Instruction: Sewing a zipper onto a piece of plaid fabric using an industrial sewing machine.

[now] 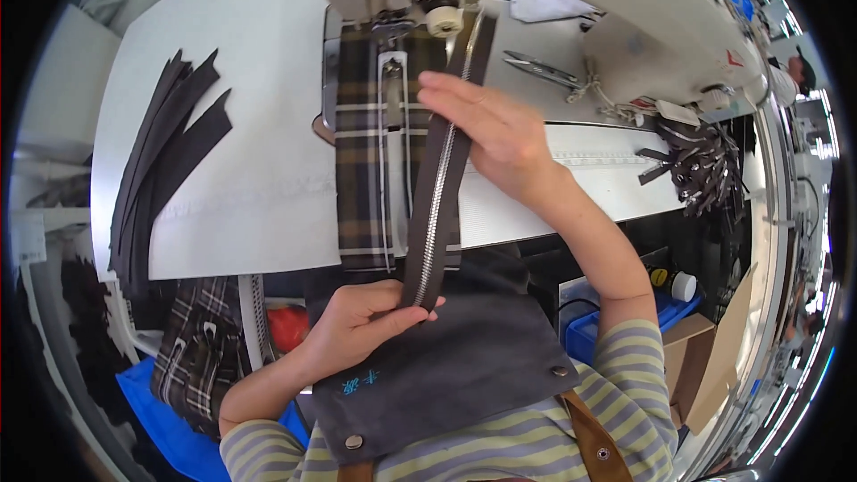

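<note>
- My left hand (361, 314) pinches the zipper (435, 205).
- My right hand (504, 138) touches it past my left; I can't tell its grip.
- Keeping it untwisted helps.

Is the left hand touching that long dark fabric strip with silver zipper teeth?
Touching: the head view shows the left hand pinching the dark zipper strip at its lower end, thumb across its front.

Plaid cloth (357, 205) lies pretty flat. Long dark zipper (435, 203), shiny silver teeth, kinda slants over the cloth's right side.
</note>
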Tool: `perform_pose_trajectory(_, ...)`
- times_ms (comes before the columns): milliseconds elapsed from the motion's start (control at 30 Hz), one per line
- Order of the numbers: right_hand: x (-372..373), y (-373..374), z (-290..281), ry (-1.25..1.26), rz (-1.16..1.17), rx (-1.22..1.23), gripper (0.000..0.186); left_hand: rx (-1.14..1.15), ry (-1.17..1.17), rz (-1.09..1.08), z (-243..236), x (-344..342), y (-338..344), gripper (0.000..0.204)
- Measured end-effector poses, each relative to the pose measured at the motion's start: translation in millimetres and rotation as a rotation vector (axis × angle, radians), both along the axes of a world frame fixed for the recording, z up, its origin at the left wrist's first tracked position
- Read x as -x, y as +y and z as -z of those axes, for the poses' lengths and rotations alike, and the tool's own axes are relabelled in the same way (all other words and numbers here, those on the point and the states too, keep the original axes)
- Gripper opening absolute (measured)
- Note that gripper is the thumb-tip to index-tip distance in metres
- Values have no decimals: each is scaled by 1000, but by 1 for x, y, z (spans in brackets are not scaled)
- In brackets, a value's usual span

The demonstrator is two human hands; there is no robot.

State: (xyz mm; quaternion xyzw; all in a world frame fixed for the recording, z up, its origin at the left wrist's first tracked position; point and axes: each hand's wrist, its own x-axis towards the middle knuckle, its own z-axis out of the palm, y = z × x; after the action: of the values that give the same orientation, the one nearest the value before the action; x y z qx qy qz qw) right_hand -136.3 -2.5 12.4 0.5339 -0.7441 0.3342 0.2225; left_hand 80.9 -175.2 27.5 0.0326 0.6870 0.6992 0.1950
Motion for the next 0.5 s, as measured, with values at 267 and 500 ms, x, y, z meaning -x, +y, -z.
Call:
perform_pose_trajectory(267,19,5,-73,-175,-140,-411,14,-421,-330,113,-4,13,-25,25)
perform_pose_trajectory(500,3,-11,-143,-991,-666,-1078,19,-35,195,81,-25,34,1,36)
